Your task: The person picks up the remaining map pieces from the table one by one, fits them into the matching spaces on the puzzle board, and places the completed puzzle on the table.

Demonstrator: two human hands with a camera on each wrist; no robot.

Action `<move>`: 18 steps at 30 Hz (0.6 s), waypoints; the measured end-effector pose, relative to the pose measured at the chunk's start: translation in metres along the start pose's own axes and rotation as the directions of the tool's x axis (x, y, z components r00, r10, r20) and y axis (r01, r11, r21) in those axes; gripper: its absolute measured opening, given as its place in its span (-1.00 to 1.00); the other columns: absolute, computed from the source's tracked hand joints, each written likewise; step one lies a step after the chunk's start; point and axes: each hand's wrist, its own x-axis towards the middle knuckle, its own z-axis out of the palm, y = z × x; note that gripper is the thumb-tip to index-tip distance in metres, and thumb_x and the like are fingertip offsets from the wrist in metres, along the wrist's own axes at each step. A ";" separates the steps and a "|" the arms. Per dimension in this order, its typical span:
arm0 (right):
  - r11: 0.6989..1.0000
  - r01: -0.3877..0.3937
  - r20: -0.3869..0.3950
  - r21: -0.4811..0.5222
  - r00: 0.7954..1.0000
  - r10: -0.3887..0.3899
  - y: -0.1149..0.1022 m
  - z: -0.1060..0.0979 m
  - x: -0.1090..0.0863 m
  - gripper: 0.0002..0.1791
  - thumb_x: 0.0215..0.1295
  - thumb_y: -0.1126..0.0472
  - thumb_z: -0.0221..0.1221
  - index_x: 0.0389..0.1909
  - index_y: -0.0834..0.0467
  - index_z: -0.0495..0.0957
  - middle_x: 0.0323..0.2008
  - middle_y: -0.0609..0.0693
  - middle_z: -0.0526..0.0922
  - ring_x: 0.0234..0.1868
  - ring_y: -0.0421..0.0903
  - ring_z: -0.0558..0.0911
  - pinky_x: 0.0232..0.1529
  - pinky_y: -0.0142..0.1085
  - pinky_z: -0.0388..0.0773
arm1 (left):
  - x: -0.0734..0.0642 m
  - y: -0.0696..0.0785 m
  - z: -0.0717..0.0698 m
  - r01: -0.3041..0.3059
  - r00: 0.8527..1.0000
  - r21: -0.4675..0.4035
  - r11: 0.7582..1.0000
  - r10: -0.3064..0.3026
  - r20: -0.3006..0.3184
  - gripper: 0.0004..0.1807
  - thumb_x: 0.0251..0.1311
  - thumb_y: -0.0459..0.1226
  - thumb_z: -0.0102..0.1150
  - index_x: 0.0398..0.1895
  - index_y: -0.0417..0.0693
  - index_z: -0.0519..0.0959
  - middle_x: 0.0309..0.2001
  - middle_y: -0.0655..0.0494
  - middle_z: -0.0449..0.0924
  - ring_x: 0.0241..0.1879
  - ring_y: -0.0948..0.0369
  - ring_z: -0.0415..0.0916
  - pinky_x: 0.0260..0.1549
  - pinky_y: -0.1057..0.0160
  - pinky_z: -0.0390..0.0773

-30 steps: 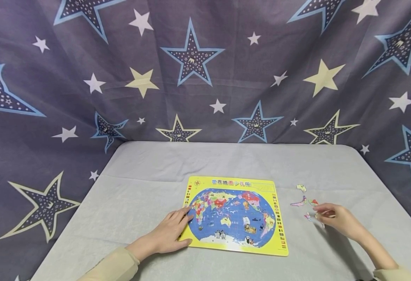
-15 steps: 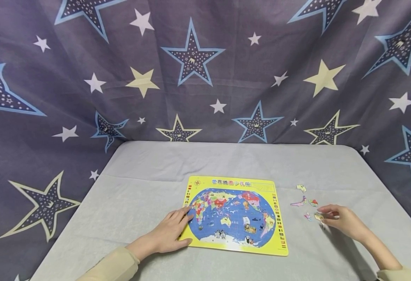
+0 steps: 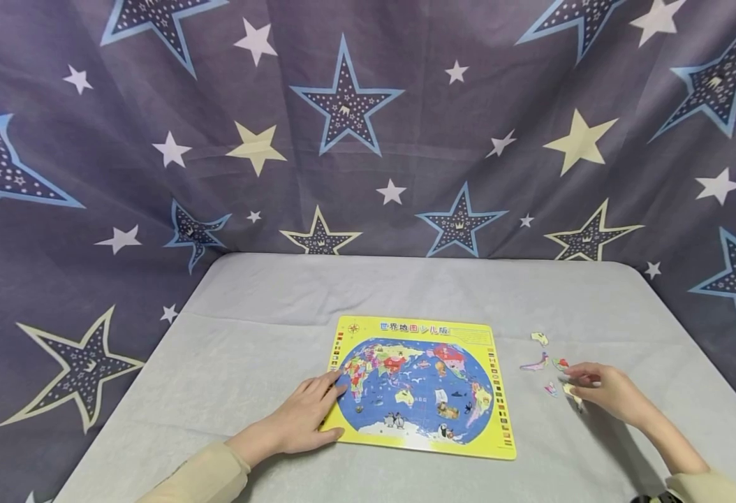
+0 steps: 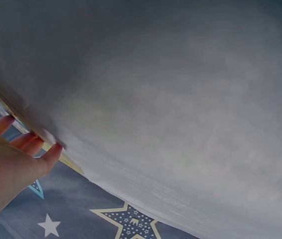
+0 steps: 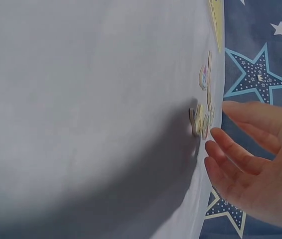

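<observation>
Five loose puzzle pcs (image 3: pixel 560 364) are lying R of the world-map board (image 3: pixel 421 384), seemingly unplaced (gaps on it unclear), while L hand (image 3: pixel 304 420) is resting outstretched on the board's L side and R hand (image 3: pixel 608 393) is reaching by the pcs, loosely spread, w/ no grip visible.

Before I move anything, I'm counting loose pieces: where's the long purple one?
In the head view, the long purple piece lies right of the map board, just left of the red-and-green piece.
</observation>
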 end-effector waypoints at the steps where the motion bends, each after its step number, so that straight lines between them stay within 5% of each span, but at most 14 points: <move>1: 1.000 -0.010 0.010 0.000 1.000 0.010 -0.001 0.000 0.001 -0.70 -0.06 0.32 0.27 -0.25 0.35 0.55 -0.33 0.16 0.61 -0.37 -0.17 0.54 -0.37 -0.35 0.48 | 0.000 0.000 0.000 0.000 1.000 -0.001 1.000 0.000 -0.001 -0.27 0.13 0.18 -0.18 0.24 -0.11 0.19 0.30 -0.08 0.00 0.28 0.07 -0.01 0.16 0.06 0.11; 10: 1.000 -0.005 0.009 0.005 1.000 0.005 -0.005 0.005 0.014 -0.69 -0.04 0.34 0.26 -0.23 0.38 0.54 -0.31 0.23 0.59 -0.30 0.11 0.56 -0.44 -0.37 0.48 | -0.001 0.000 0.000 -0.004 1.000 -0.012 1.000 0.003 -0.018 -0.26 0.12 0.18 -0.15 0.24 -0.12 0.21 0.29 -0.08 0.02 0.27 0.07 0.01 0.16 0.06 0.12; 18: 0.999 -0.033 0.015 0.029 0.999 0.033 -0.009 0.012 0.023 -0.62 -0.02 0.36 0.23 -0.14 0.42 0.48 -0.25 0.30 0.55 -0.24 0.17 0.54 -0.46 -0.39 0.48 | -0.001 0.000 0.001 -0.011 0.999 -0.004 1.000 0.011 -0.035 -0.27 0.11 0.16 -0.12 0.23 -0.13 0.22 0.29 -0.10 0.03 0.26 0.06 0.02 0.16 0.06 0.13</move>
